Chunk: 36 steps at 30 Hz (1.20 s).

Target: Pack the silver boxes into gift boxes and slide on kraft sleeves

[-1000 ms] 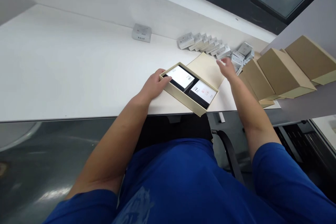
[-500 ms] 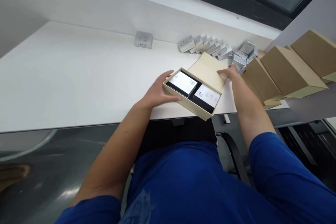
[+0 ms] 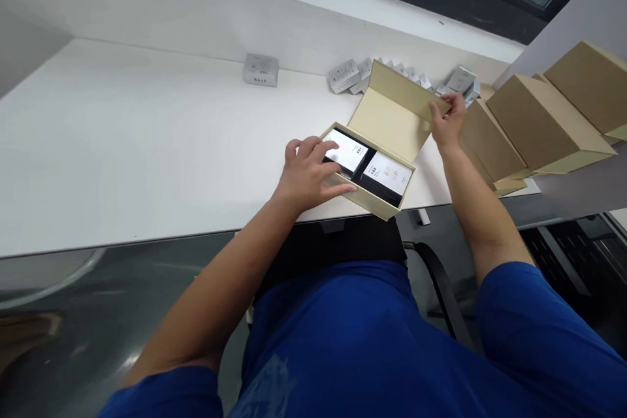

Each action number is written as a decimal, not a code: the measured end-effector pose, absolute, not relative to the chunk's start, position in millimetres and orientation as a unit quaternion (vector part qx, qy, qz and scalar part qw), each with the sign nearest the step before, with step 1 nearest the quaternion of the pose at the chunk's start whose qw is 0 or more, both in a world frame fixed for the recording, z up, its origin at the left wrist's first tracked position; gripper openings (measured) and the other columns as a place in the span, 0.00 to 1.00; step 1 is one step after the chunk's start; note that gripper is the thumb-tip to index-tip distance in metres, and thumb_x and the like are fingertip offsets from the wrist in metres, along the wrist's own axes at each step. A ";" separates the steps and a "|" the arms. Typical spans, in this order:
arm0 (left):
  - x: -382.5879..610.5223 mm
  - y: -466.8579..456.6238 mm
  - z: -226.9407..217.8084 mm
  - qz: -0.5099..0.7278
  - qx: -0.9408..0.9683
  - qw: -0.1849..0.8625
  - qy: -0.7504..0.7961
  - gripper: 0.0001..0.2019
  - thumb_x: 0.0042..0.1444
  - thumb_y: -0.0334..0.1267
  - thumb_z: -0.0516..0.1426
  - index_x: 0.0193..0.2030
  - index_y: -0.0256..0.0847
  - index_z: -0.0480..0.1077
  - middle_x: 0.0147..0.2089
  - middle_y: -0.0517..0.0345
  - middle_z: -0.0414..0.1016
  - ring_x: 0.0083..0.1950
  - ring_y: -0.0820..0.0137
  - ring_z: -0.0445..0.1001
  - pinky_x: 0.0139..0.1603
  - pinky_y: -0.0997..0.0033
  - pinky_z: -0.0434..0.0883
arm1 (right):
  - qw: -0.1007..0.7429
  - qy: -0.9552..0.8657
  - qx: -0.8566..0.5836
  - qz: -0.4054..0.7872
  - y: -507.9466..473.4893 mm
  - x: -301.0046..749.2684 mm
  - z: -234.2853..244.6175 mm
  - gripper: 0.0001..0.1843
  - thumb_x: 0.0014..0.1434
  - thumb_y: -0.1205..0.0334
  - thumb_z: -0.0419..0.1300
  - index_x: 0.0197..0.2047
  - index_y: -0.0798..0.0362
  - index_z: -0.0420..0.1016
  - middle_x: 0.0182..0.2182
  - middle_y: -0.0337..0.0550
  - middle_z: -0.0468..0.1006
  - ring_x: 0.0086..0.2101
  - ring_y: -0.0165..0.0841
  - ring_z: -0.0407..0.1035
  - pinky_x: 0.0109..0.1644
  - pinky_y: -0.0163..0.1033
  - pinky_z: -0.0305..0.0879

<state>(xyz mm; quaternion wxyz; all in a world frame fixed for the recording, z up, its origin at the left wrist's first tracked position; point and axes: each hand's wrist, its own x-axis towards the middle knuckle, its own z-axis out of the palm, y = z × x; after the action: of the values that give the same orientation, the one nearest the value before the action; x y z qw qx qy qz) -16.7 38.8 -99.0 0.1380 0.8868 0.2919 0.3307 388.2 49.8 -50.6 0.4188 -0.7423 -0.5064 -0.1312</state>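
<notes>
An opened cream gift box [image 3: 373,204] sits at the table's front edge. Inside, a black insert holds two small white boxes side by side, a left white box [image 3: 349,151] and a right white box [image 3: 390,176] with faint red print. My left hand [image 3: 313,173] lies over the gift box's left end, fingers spread, fingertips on or just above the left white box, thumb along the front wall. My right hand [image 3: 447,121] pinches the flap at the far edge of the raised lid [image 3: 389,121].
Behind the lid leans a row of silver-grey small boxes [image 3: 344,76], partly hidden. A single grey box [image 3: 260,70] stands by the wall on the white table [image 3: 147,144]. Large brown cartons [image 3: 553,121] are stacked at the right, beside more small boxes [image 3: 461,80].
My right hand has lifted the lid's flap upright and moved up and right. My left hand has shifted from gripping the box's end to lying over its left part.
</notes>
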 end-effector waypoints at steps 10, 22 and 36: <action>-3.1 40.9 -80.4 0.279 0.923 0.157 0.216 0.27 0.52 0.69 0.70 0.29 0.45 0.80 0.72 0.49 0.74 0.86 0.39 0.45 0.85 0.35 0.27 | 0.487 -0.614 -0.571 -0.246 -12.3 350.1 3.4 0.30 0.69 0.31 0.54 0.51 0.49 0.77 0.47 0.49 0.77 0.55 0.48 0.77 0.58 0.61 0.75; 7.0 49.1 -80.4 0.274 0.909 0.202 0.242 0.38 0.45 0.77 0.67 0.49 0.46 0.84 0.76 0.50 0.68 0.86 0.33 0.39 0.83 0.30 0.23 | 0.494 -0.636 -0.533 -0.259 -45.7 310.3 26.8 0.25 0.69 0.32 0.58 0.50 0.45 0.78 0.42 0.47 0.77 0.51 0.49 0.79 0.53 0.60 0.79; 24.7 55.1 -60.9 0.217 0.952 0.176 0.126 0.21 0.53 0.62 0.69 0.42 0.47 0.83 0.62 0.53 0.81 0.79 0.43 0.60 0.85 0.37 0.40 | 0.490 -0.646 -0.553 -0.191 -69.4 283.7 18.9 0.27 0.68 0.30 0.59 0.48 0.46 0.78 0.41 0.47 0.78 0.49 0.47 0.80 0.53 0.60 0.80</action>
<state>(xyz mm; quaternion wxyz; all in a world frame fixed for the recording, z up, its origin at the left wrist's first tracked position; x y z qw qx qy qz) 24.7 55.1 -60.9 0.1763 0.9517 0.1261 0.2175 283.7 -69.4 18.9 0.4904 -0.5525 -0.6463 -0.1908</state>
